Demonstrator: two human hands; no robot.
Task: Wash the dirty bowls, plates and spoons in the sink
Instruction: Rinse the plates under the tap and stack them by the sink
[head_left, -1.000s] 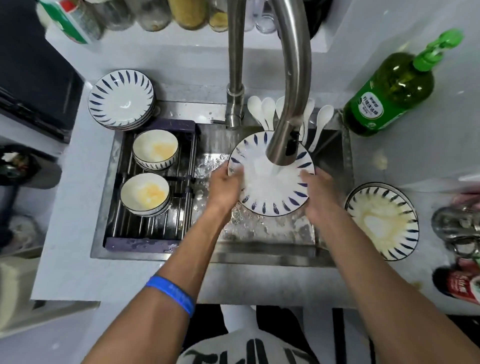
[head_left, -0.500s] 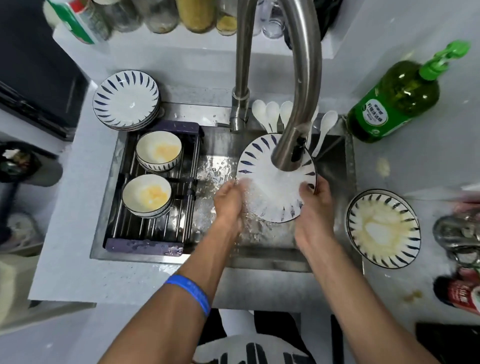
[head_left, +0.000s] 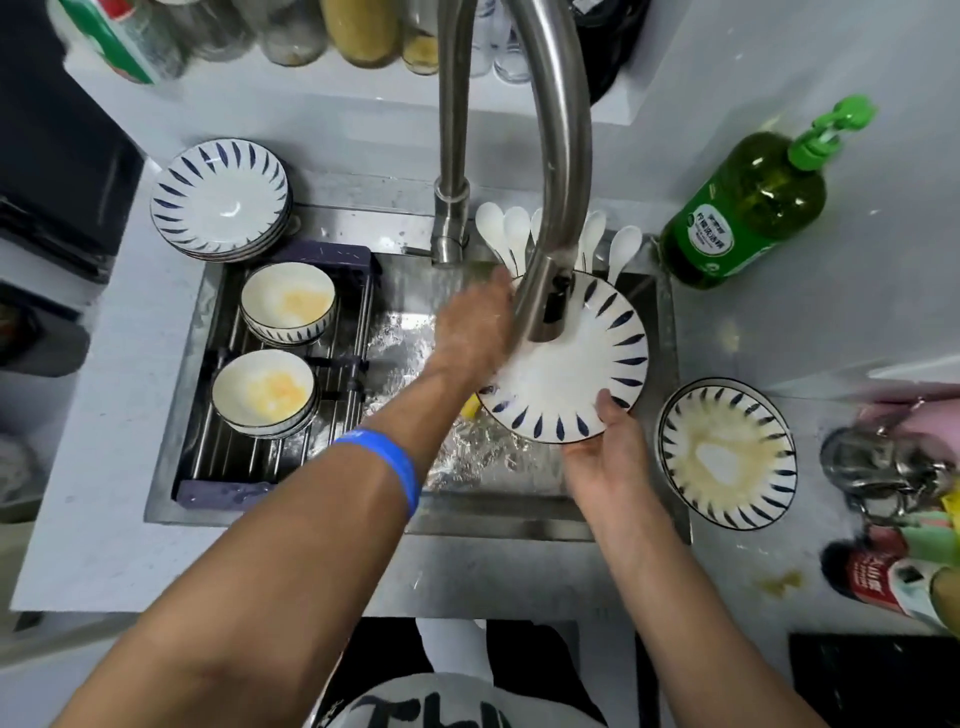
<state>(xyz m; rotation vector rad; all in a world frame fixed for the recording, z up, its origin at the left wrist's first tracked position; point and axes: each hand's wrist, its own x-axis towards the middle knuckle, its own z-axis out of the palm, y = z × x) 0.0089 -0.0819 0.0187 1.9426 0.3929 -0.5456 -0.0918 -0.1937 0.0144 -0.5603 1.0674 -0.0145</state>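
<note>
A white plate with blue dashes is held tilted over the steel sink under the running tap. My right hand grips its near rim from below. My left hand lies flat on the plate's left side, blurred, fingers spread under the spout. Two bowls with yellow residue, one behind the other, sit on the rack in the sink's left half. A dirty plate rests on the counter to the right. White spoons fan out behind the tap.
A stack of clean-looking plates stands at the sink's back left corner. A green soap bottle stands at the back right. Metal items and a red-labelled bottle crowd the right counter. Jars line the shelf behind.
My left hand has left the plate's near-left rim and moved up and back onto its left face. My right hand slid to the plate's bottom edge, and the plate sits further right.
</note>
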